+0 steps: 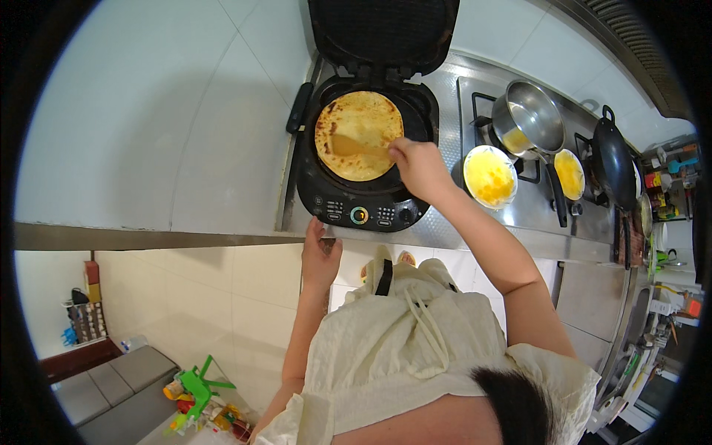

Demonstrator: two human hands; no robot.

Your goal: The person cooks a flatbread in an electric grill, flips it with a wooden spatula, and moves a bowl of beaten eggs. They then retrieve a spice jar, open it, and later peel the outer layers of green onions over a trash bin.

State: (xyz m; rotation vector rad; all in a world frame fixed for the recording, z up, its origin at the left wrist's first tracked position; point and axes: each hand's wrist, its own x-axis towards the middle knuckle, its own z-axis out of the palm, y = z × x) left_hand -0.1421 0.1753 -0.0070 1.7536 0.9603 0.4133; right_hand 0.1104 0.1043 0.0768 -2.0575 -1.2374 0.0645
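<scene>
A round, browned flatbread (364, 114) lies on the dark lower plate of an electric griddle (311, 194). The griddle's black lid (384, 33) stands raised behind it. My right hand (420, 167) grips a wooden spatula (350, 146), whose flat blade rests on or just over the flatbread. Whether the blade touches the bread I cannot tell. By the counter's front edge, near the griddle's front left corner, my left hand (321, 261) holds nothing visible, its fingers apart.
Right of the griddle, a plate of yellow food (489, 177) and a second such plate (569, 173) sit on the gas stove (534, 214). A steel saucepan (531, 117) and a black wok (612, 158) stand there too. A tiled wall (233, 111) borders the left side.
</scene>
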